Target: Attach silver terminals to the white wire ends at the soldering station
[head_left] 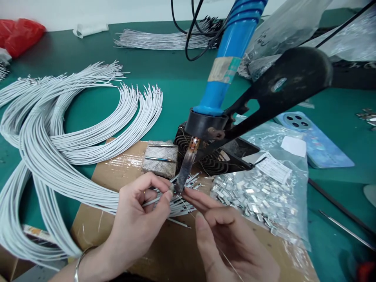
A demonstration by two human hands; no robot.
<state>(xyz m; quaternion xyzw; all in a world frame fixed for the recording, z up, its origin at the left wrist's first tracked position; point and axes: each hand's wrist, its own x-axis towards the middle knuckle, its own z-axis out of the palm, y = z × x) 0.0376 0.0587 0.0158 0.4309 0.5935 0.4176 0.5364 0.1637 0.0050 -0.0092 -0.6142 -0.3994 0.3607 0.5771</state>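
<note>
My left hand (136, 223) pinches the ends of a bunch of white insulated wires (164, 199) between thumb and fingers. The tip of a blue-handled soldering iron (188, 158) comes down onto those wire ends, just beside my left fingertips. My right hand (229, 243) is close by, its fingertips pinching a thin metal strand that looks like solder wire (227, 260). The strand runs up towards the iron's tip. A black clamp arm (273, 90) holds the iron from above. Neither hand touches the iron.
Large loops of white wire (73, 129) spread across the green mat at left, on and beside a cardboard sheet (100, 235). A plastic bag of small metal tabs (258, 199), a black fan grille (211, 164), a metal block (160, 158) and a blue-cased phone (314, 137) crowd the area ahead.
</note>
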